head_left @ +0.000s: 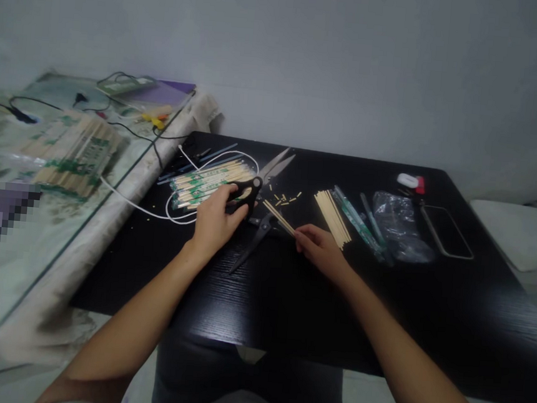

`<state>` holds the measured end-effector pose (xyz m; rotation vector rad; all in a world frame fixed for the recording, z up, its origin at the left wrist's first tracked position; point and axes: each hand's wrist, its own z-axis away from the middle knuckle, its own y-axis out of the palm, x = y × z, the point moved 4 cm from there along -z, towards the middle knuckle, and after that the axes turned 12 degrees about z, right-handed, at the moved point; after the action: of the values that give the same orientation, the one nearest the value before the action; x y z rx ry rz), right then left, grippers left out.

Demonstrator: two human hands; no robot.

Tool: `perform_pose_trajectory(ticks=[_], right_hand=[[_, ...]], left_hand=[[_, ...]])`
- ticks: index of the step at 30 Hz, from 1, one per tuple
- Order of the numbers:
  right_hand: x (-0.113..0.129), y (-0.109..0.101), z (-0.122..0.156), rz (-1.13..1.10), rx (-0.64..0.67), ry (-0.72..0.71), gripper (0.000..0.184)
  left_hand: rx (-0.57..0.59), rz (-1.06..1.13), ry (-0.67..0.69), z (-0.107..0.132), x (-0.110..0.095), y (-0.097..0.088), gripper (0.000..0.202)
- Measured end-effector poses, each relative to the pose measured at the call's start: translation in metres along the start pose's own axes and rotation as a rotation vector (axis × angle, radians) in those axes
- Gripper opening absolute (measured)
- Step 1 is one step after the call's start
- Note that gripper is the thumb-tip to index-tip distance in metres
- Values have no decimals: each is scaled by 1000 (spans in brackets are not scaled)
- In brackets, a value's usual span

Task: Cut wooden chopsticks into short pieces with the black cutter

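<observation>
My left hand point(215, 219) is closed around the black handles of a pair of scissors point(274, 166). The blades point away from me and stand slightly apart. My right hand point(318, 246) pinches the near end of thin wooden chopsticks point(279, 217), whose far ends point toward the scissors' handles. Below them on the table lies a second dark cutting tool point(251, 250), partly hidden. Small cut pieces of wood point(287, 199) are scattered beyond the chopsticks. Wrapped chopsticks point(206, 185) lie beside my left hand. Bare chopsticks point(331, 219) form a row beyond my right hand.
On the black table point(334, 314) are green-printed wrappers point(358, 222), a clear plastic bag point(400, 229), a phone point(447, 231) and a white case point(407, 180). A white cable point(130, 203) loops around the wrapped chopsticks. Leftward, a covered table holds a larger chopstick pack point(78, 153).
</observation>
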<state>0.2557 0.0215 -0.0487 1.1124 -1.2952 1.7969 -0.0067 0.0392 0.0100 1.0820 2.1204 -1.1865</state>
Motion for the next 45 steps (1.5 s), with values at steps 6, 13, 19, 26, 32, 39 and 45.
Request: perform_pose_trajectory(ticks=[6, 13, 19, 26, 32, 39, 45], right_hand=[[-2, 1, -2, -14, -1, -15, 39], [-1, 1, -2, -50, 3, -15, 37], [-2, 2, -4, -51, 5, -13, 37], [6, 1, -1, 16, 6, -83, 32], [13, 2, 3, 80, 25, -148, 30], [13, 4, 4, 87, 42, -159, 29], [12, 4, 3, 82, 49, -148, 29]], left_hand=[[32, -193, -207, -9, 16, -8, 28], [-19, -442, -266, -23, 43, -26, 22], [-9, -395, -247, -24, 63, -28, 21], [50, 25, -17, -17, 26, -4, 19], [305, 384, -121, 3, 5, 29, 31], [360, 446, -194, 8, 11, 38, 35], [294, 497, -226, 9, 15, 38, 36]])
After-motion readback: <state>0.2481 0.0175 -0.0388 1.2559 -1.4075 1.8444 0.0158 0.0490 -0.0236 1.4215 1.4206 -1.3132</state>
